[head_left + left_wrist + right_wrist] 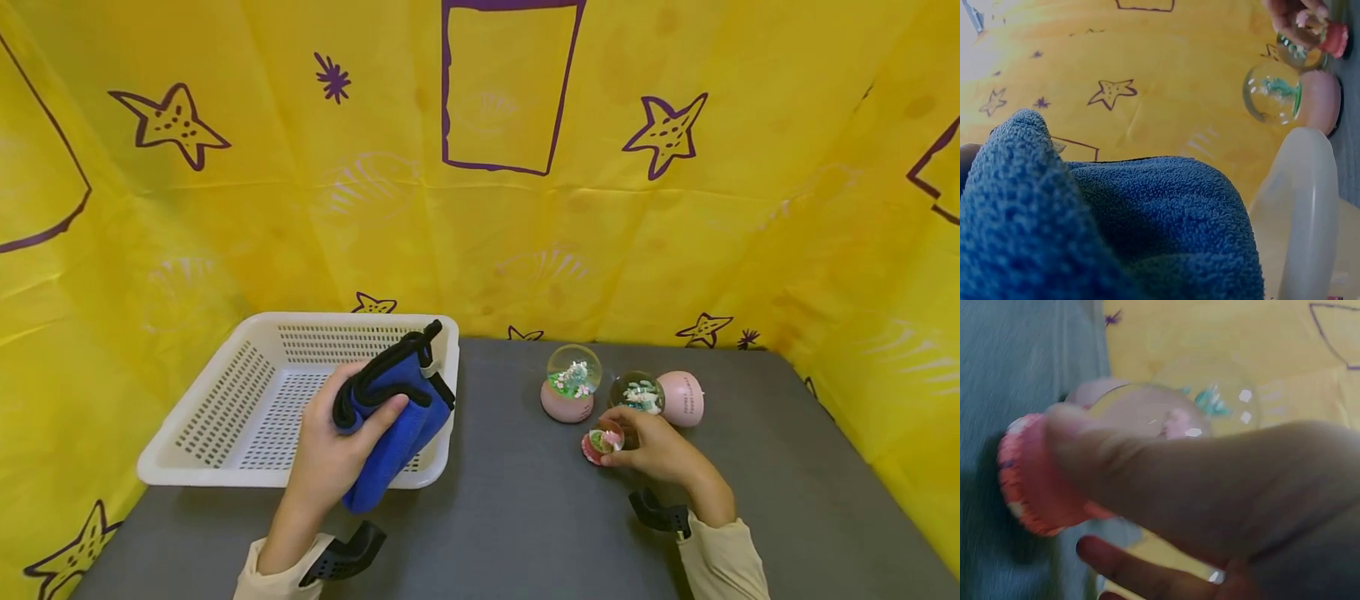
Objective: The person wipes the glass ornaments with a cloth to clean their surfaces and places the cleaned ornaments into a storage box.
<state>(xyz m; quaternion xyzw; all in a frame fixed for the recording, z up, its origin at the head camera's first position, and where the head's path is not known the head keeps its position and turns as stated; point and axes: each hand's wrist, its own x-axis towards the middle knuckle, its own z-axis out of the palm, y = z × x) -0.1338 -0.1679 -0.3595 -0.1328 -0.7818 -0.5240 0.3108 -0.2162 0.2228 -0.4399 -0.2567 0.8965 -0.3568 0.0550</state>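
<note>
My left hand [330,450] grips a folded blue towel [397,442] with black edging, held up over the right side of a white plastic basket [157,467]. In the left wrist view the fuzzy towel [1166,206] fills the lower part. My right hand [652,450] pinches a small snow globe [602,438] with a pink-red base, tilted a little, close over the grey table. Its scalloped base [1041,481] shows beside the thumb in the right wrist view. Just behind it stands a larger snow globe [567,404] on a pink base, and another snow globe [681,398] lies on its side.
The basket, with slotted walls, stands at the left of the grey table [517,533]. A yellow cloth [495,233] with purple starfish drawings hangs behind and along both sides. Black bands [345,557] sit on both wrists.
</note>
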